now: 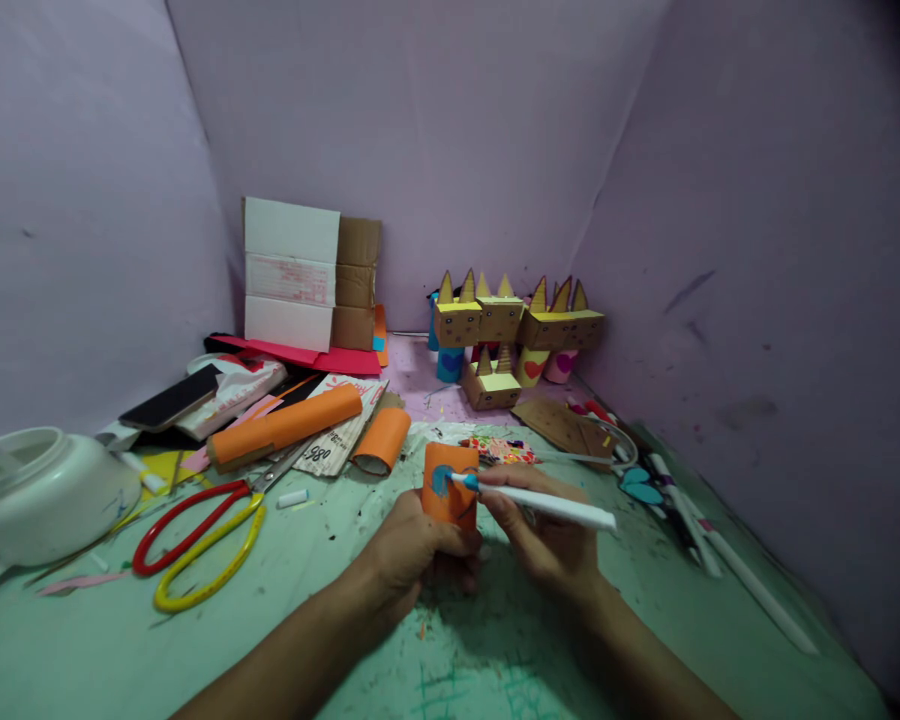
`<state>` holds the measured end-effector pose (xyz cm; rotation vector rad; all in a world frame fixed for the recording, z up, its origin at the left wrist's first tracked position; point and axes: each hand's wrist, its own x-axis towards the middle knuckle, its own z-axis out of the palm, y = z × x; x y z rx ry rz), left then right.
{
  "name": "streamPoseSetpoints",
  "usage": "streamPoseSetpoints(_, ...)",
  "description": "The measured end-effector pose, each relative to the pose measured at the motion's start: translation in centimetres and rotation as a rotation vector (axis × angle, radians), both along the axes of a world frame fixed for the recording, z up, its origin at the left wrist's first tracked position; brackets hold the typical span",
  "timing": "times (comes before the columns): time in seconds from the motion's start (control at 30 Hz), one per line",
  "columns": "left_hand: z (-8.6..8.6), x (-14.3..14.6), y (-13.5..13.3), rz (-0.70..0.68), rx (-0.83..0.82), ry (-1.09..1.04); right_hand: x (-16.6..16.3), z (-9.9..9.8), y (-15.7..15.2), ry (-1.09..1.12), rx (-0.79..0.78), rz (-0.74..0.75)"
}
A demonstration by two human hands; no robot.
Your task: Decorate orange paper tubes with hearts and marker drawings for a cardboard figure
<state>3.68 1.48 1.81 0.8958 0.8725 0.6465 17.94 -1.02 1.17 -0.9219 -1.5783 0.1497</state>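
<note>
Holding orange tube [456, 506] upright; curved blue patch [441, 481], perhaps part of heart.

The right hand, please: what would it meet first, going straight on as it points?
Probably the orange tube in the left hand; the marker in the right hand seems to touch it, though depth is unclear.

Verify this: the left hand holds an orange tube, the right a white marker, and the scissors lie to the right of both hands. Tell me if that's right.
The left hand does hold an orange tube and the right hand a white marker, but the head view shows the scissors lying to the left of both hands, not the right.
</note>
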Motion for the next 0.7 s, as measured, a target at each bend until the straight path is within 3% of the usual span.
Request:
streamPoseSetpoints(0.37, -0.21, -0.1, -0.1, 0.003, -0.009, 0.005, 0.1, -0.07, -0.33, 0.023, -0.024, 0.041)
streamPoseSetpoints(0.7, -0.11, -0.1, 0.09, -0.017, -0.005, -0.021, 0.2, 0.08, -0.13, 0.025, -0.027, -0.033)
